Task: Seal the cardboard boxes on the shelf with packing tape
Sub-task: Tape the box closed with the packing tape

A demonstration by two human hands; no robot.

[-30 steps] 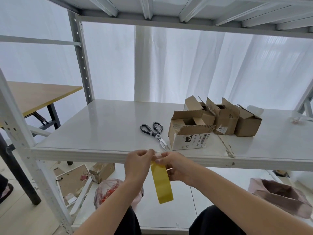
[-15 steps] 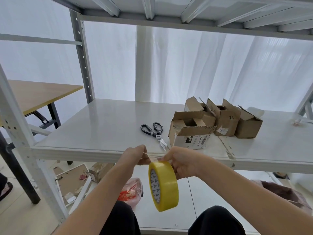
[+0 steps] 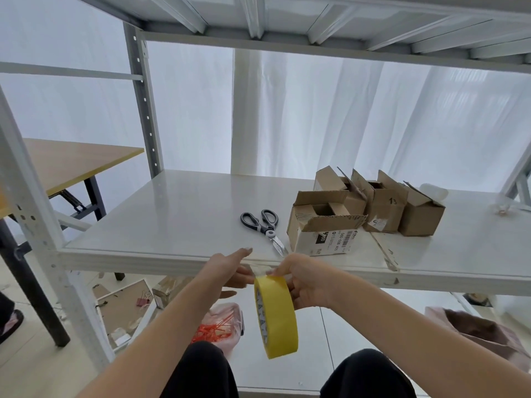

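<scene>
yellow tape roll (image 3: 280, 314), brown boxes (image 3: 385, 208), black-handled scissors (image 3: 263, 225)

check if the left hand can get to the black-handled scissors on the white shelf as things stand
Probably yes. The left hand sits at the white shelf's front edge, and the black-handled scissors lie just beyond on bare surface, nothing between. It seems busy with the yellow tape roll's loose end, though.

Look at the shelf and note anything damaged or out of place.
The nearest cardboard box has a ragged, torn front flap, and a stray strip of tape lies on the shelf beside it.
</scene>
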